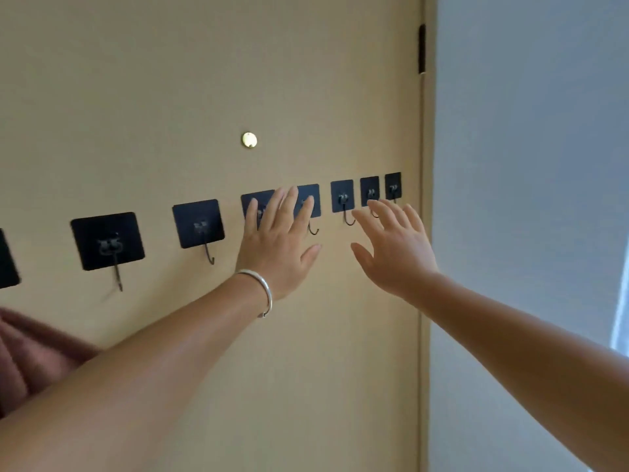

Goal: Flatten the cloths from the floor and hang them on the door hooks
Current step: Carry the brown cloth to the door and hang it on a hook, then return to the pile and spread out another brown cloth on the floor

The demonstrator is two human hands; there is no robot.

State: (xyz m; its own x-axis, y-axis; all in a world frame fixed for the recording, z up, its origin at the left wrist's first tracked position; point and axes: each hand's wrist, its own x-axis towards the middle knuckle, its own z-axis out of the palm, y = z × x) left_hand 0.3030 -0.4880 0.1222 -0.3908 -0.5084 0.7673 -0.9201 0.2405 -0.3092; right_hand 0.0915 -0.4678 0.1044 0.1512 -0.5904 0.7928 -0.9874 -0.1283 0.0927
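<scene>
While both of your hands are raised to the door [204, 97], neither one carries a cloth: your left hand [277, 243] is spread flat, fingers straight, over the middle of the row of hooks [200, 226], and your right hand [394, 247] is likewise spread with fingers apart, just beside the hooks at the right end near the door's hinged edge. Neither grip pinches anything — both are wide and empty. Every hook you can see in the row, from the large black pad at the left [108, 240] to the small ones at the right [342, 196], hangs bare, apart from the two your left hand partly covers, which also appear bare. So, judging by this view, no cloth has been hung on this stretch yet, and the hanging is all still ahead of you. As for the cloths themselves, the floor is out of sight; the only fabric in view is a blurred reddish-brown mass [30, 356] at the lower left, behind your left forearm — it may be one of the cloths or something else, and I cannot tell whether it hangs from a hook beyond the frame. A brass peephole cover [249, 140] sits above the row, and a bracelet [263, 291] rings your left wrist. You would next need to fetch a cloth, smooth it flat, and bring it up to a free hook.
</scene>
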